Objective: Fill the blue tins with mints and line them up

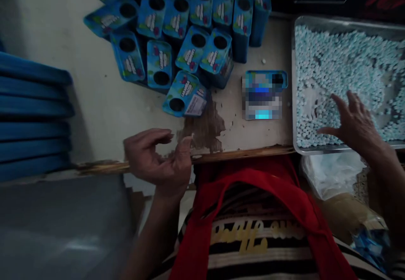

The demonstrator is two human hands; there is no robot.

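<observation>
Ahead of you sits a heap of blue boxes (190,31) with round holes. Blue stacked sheets (31,115) lie at your left, and a clear plastic bag (332,174) hangs under the table edge (247,150).

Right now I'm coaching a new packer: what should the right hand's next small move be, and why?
Probably curl the right hand down to gather some pale blue tablets from the metal tray: it hovers spread over them, apparently holding nothing, while the left hand sits cupped, seemingly empty, at the table edge.
</observation>
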